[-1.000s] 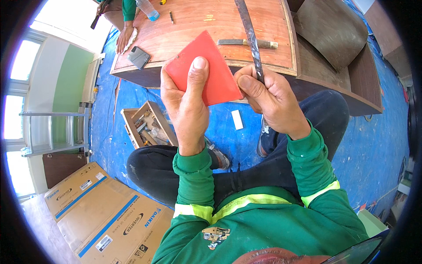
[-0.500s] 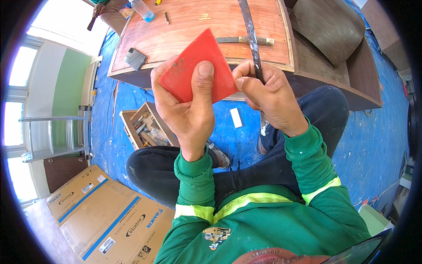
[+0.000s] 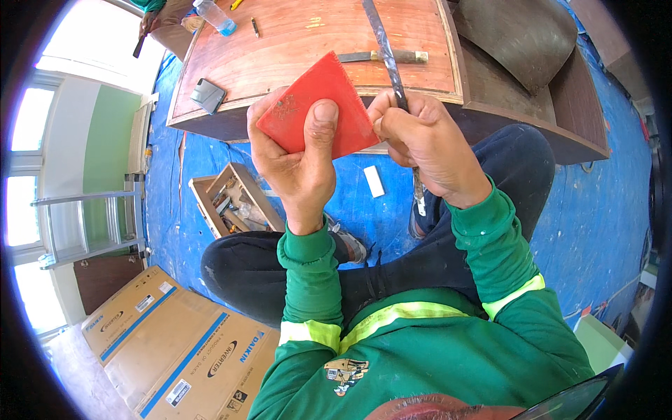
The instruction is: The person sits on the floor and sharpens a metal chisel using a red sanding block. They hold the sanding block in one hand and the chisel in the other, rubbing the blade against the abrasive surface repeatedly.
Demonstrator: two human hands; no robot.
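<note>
My left hand point(image 3: 304, 150) grips a flat red square plate point(image 3: 325, 98), thumb across its face and fingers behind it. The plate has a rough, finely notched upper right edge and dark specks near its left corner. In my right hand point(image 3: 427, 140) is a long, narrow, dark metal strip point(image 3: 383, 49) spotted with white paint. It runs steeply from beyond the wooden panel down past my fist. My right fingertips meet the plate's right corner; whether they pinch it is hard to see. Beyond the strip, a flat-bladed tool with a wooden handle point(image 3: 409, 57) lies on the panel.
The wooden panel point(image 3: 266, 63) also carries a grey phone-like object point(image 3: 208, 96) and a plastic bottle point(image 3: 215, 17). A wooden toolbox point(image 3: 203, 203) and a white block point(image 3: 374, 181) rest on the blue sheet point(image 3: 581, 231). Flattened cardboard point(image 3: 150, 350) lies lower left. Another person's hand point(image 3: 145, 24) shows upper left.
The strip's upper end has swung slightly left, and the plate has tilted and dropped a little. Both hands keep their hold.
</note>
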